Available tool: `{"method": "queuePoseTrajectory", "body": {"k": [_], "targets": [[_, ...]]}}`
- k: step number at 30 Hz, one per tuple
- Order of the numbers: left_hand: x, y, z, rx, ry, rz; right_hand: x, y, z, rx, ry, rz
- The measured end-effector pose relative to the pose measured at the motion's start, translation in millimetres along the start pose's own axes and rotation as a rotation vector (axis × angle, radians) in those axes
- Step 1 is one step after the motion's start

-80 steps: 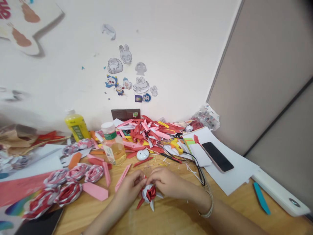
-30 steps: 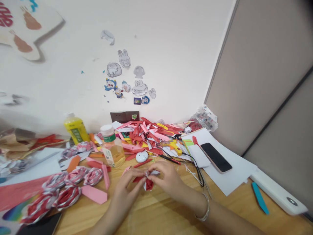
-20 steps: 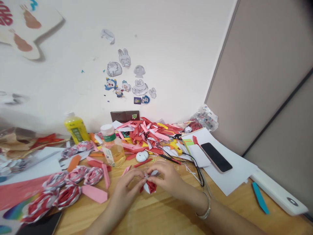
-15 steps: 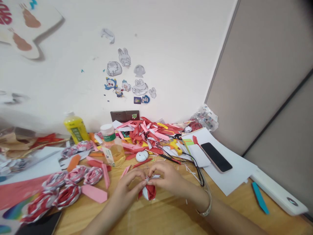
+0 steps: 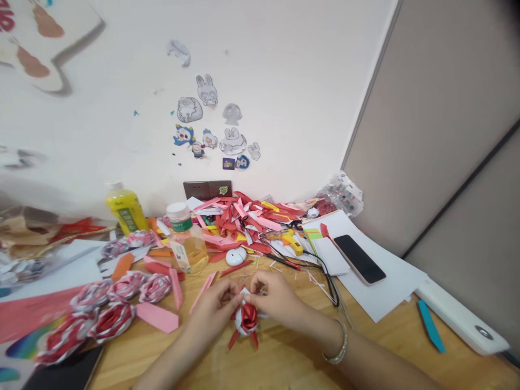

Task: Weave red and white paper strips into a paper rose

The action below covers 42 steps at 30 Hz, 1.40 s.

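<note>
A red and white folded paper flower (image 5: 247, 318) is held over the wooden table (image 5: 203, 363), its spiral centre facing up and two red points sticking out below. My left hand (image 5: 219, 303) pinches its upper left edge between thumb and fingers. On the upper right, my right hand (image 5: 270, 292) has its fingertips closed on the same flower, close to the other thumb. A bracelet (image 5: 339, 342) circles the right wrist. Finished-looking pink, red and white paper rosettes (image 5: 111, 325) lie to the left.
Behind the hands are a heap of folded paper strips (image 5: 244, 216), a jar (image 5: 189, 246), a yellow bottle (image 5: 127, 210), a white case (image 5: 235, 257) and a yellow glue gun (image 5: 293, 242). A phone (image 5: 359, 259) lies on white paper at right.
The flower has turned so that its red spiral centre and lower red points now show. Both hands have shifted slightly, still at its upper edge.
</note>
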<state>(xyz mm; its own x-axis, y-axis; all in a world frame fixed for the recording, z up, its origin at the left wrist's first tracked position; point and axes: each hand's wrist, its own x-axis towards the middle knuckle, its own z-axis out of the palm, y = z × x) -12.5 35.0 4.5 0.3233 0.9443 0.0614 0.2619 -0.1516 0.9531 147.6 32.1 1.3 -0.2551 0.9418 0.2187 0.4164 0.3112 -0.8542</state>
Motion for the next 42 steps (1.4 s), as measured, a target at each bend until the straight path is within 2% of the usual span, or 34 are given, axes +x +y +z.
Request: {"method": "queuePoseTrajectory", "body": {"k": [7, 10, 13, 20, 26, 33, 37, 42], "targets": [[2, -8, -6.2, -0.16, -0.105, -0.176, 3, 14, 4, 0.06, 0.007, 0.08], [3, -8, -7.6, -0.111, -0.118, -0.181, 5, 18, 0, 0.158, -0.128, 0.088], [2, -6, -5.4, -0.041, -0.122, -0.175, 6, 21, -3, 0.195, -0.258, 0.064], [-4, 8, -0.5, 0.198, -0.043, -0.097, 3, 19, 1, 0.02, -0.187, 0.029], [-4, 11, -4.2, 0.195, -0.088, -0.125, 1, 18, 3, 0.076, -0.14, 0.017], [-9, 17, -0.3, 0.495, -0.022, 0.0, 3, 22, 1, 0.14, -0.285, 0.001], [-10, 17, -0.5, 0.493, -0.048, 0.034, 3, 14, -6, 0.078, -0.284, -0.066], [-9, 12, -1.3, 0.435, -0.081, 0.052, 4, 9, -13, -0.046, -0.362, -0.157]]}}
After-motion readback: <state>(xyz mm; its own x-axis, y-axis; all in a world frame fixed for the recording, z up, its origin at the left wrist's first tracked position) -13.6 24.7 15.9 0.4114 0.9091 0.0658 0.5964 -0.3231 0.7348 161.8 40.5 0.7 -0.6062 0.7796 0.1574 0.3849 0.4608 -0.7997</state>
